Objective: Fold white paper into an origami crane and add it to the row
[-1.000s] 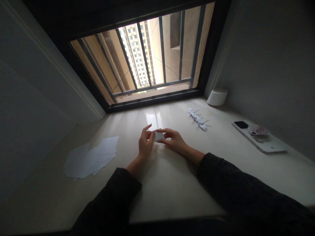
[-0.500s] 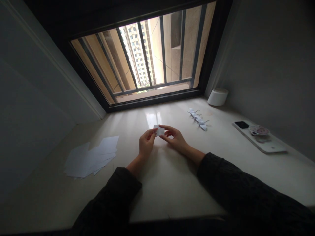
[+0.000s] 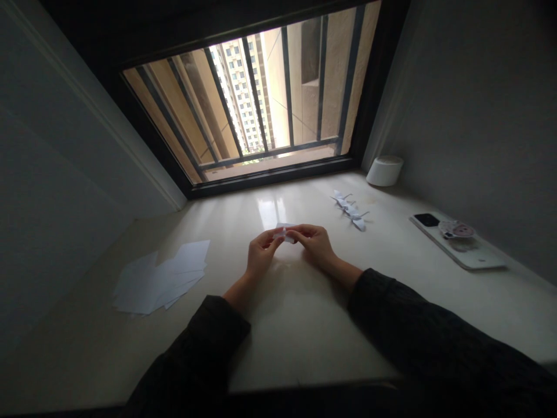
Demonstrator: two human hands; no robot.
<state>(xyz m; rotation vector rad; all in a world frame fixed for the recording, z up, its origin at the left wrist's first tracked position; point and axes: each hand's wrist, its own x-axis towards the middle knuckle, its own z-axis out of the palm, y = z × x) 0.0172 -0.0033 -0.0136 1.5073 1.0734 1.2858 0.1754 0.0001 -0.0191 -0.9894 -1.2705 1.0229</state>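
A small folded piece of white paper [image 3: 289, 238] is held up between my two hands, over the middle of the pale sill. My left hand [image 3: 261, 253] pinches its left side with thumb and fingertips. From the right, my right hand [image 3: 317, 246] grips it in the same way, thumb toward me. The fingers cover much of the paper, so its exact folds are hidden. Beyond the hands, to the right, several folded paper cranes [image 3: 350, 211] stand in a row.
Loose white paper sheets [image 3: 161, 277] lie overlapping at the left. On the right rests a white phone [image 3: 472, 249] with a round cartoon grip on its back. A white cylindrical object [image 3: 384, 171] stands by the wall, near the barred window [image 3: 261, 104].
The paper was a flat square facing me; now its folds are parted between the thumbs. My right hand has closed in, and both thumbs have come nearer each other.
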